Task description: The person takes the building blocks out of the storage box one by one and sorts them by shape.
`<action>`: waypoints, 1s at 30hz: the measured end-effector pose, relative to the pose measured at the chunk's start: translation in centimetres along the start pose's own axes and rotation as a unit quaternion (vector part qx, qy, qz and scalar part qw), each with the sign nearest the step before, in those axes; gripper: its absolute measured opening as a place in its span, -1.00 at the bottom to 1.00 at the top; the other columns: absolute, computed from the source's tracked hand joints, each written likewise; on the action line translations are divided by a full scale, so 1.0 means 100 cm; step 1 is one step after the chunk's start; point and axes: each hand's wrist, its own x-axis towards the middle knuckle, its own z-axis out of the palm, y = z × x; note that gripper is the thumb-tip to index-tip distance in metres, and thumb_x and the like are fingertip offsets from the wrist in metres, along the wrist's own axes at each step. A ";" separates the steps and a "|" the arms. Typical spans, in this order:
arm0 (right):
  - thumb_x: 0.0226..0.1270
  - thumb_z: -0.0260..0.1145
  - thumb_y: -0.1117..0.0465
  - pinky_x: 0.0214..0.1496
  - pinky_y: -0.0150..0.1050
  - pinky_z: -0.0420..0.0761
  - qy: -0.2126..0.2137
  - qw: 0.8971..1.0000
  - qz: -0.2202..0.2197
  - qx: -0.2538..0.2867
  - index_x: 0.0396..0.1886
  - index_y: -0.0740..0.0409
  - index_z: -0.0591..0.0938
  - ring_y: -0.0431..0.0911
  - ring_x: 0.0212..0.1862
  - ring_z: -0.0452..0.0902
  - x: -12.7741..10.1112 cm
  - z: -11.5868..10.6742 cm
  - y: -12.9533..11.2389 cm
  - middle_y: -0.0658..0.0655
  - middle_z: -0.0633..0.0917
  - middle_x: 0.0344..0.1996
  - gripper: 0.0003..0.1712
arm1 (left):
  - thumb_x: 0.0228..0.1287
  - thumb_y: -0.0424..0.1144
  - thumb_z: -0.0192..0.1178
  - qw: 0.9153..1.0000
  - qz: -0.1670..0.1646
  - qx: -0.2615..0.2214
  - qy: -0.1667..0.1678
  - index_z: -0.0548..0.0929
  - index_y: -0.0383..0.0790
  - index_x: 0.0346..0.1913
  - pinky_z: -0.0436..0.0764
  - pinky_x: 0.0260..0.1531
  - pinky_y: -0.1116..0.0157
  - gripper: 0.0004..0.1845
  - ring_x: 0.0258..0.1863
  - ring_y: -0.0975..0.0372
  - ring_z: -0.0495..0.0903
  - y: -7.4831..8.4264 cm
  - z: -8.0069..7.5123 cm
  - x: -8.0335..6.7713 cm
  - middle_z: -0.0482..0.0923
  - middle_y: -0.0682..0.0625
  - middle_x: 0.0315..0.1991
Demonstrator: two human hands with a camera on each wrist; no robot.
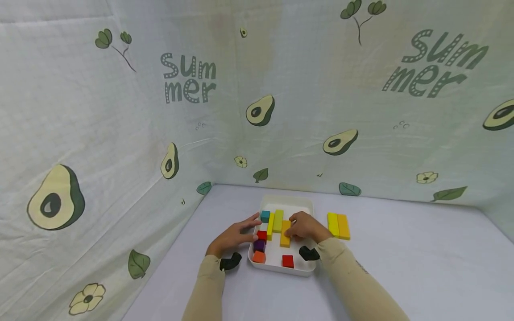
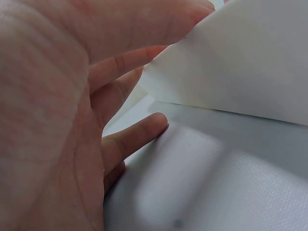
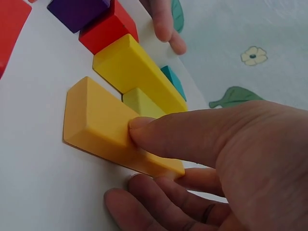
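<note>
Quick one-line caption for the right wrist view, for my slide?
Right hand pinches an orange block lying in the white tray, beside a yellow block.

Orange block, yellow block, purple cube in white tray; avocado-print cloth.

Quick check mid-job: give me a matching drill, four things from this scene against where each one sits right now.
Things:
1. orange long block
2. teal block
3. yellow and orange pair
4. left hand

Places:
A. on the table right of the tray
B. at the tray's left wall
C. far left corner of the tray
D. pinched by the right hand

Pairs: 1-D, 2-C, 3-A, 4-B
</note>
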 end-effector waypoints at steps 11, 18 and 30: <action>0.17 0.54 0.18 -0.33 -0.28 0.63 -0.007 1.000 -0.001 0.015 0.14 0.32 0.53 -0.04 -0.45 0.56 -0.001 0.000 0.003 0.13 0.63 -0.39 -0.40 | 0.23 0.23 0.29 1.000 -0.002 -0.001 -0.007 0.47 0.27 0.41 0.11 0.38 -0.28 -0.33 0.56 0.13 -0.01 -0.002 -0.001 0.003 0.06 0.46 0.51; 0.14 0.57 0.18 -0.31 -0.27 0.64 0.003 1.000 -0.010 0.018 0.06 0.29 0.52 -0.03 -0.42 0.56 -0.002 -0.001 0.007 0.14 0.62 -0.34 -0.43 | 0.20 0.24 0.31 1.000 -0.007 -0.008 -0.004 0.48 0.27 0.41 0.13 0.37 -0.29 -0.32 0.56 0.13 -0.01 -0.003 0.002 0.006 0.07 0.49 0.49; 0.18 0.54 0.22 -0.28 -0.25 0.65 0.032 0.997 -0.038 0.060 -0.04 0.17 0.56 -0.02 -0.35 0.55 -0.001 0.000 0.009 0.13 0.58 -0.24 -0.58 | 0.24 0.20 0.30 1.000 0.004 -0.010 -0.007 0.43 0.24 0.44 0.17 0.39 -0.23 -0.30 0.56 0.16 -0.02 -0.004 0.001 0.003 0.06 0.48 0.50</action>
